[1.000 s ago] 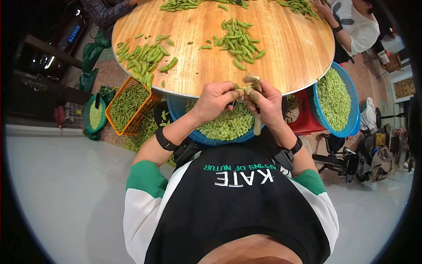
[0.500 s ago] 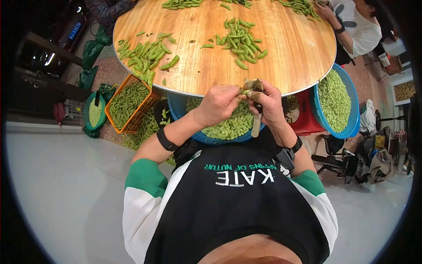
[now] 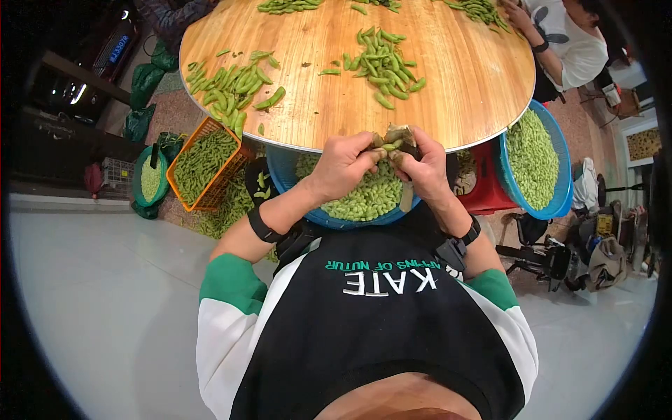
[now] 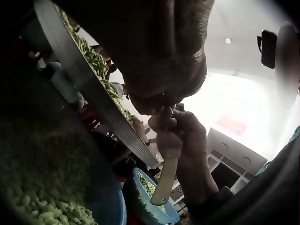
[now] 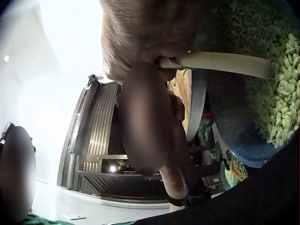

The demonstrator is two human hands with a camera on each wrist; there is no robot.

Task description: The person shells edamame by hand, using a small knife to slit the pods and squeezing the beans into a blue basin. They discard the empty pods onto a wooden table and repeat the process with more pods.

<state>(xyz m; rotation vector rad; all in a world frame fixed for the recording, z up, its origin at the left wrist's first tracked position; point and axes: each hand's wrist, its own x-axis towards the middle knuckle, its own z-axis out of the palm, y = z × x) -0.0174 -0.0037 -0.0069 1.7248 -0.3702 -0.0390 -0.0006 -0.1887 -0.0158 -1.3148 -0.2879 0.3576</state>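
Observation:
In the head view my left hand (image 3: 344,162) and right hand (image 3: 427,166) meet just off the table's near edge, fingertips close together. A green soybean pod (image 3: 393,145) lies between them, pinched by thumb and fingers of both. My right hand also holds a knife by its pale handle (image 3: 407,199); its lower end sticks out below the palm, while the blade is mostly hidden by the fingers. The handle shows too in the left wrist view (image 4: 166,182) and right wrist view (image 5: 225,63). Below the hands sits a blue basin (image 3: 278,168) of shelled green beans (image 3: 364,200).
Pods lie on the round wooden table (image 3: 301,105) in a middle pile (image 3: 386,66) and a left pile (image 3: 234,89). An orange crate (image 3: 201,203) of pods stands at left, another blue basin (image 3: 560,204) of beans at right. Another person (image 3: 577,52) sits at the far right.
Both hands stay over the basin. The left fingers have shifted around the pod, which now shows more between the fingertips. The dark part above the knife handle, seen half a second ago, is now mostly covered.

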